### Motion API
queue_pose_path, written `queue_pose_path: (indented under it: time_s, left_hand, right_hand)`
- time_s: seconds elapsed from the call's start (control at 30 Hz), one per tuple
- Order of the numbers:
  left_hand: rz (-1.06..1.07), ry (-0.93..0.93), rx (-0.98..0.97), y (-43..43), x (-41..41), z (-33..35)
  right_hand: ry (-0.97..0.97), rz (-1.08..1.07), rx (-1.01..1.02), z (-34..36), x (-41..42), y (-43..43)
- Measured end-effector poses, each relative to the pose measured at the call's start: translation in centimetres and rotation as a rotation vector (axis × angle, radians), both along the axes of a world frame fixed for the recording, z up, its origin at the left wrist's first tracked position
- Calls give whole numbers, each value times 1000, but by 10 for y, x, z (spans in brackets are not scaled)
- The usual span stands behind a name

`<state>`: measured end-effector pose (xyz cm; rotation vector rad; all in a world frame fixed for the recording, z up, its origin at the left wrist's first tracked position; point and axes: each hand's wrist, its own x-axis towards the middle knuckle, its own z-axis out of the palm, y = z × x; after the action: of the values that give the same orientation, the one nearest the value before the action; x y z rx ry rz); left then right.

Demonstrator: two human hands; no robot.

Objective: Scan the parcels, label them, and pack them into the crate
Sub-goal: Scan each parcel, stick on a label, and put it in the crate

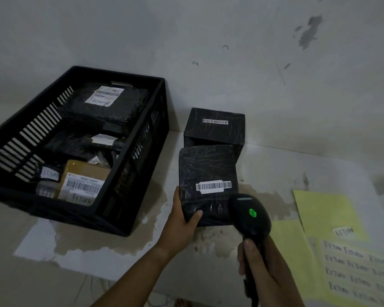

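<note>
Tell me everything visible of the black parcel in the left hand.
The black parcel is a flat box wrapped in wrinkled, glossy black film. A white barcode label lies across its top face; no RETURN label shows on it. It sits right of the crate, its far edge at a taller black parcel behind it. The left hand grips its near left corner, thumb on top. The scanner, green light lit, covers its near right corner, held by the right hand.

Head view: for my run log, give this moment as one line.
step: scan | left hand: grips black parcel | right hand: holds scanner, green light on | crate: labelled parcels inside
</note>
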<state>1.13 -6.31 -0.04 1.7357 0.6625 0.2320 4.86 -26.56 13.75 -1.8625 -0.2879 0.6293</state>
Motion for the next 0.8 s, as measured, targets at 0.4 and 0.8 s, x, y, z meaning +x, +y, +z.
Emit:
queue_pose_path:
  time_s: [0.4,0.8]
  left_hand:
    - [-76,110,-45,26,5,8]
    - [-62,148,-172,33,4,1]
  right_hand:
    - [-62,-19,-306,-130,143,2]
    - [-173,177,-609,-214,161,19]
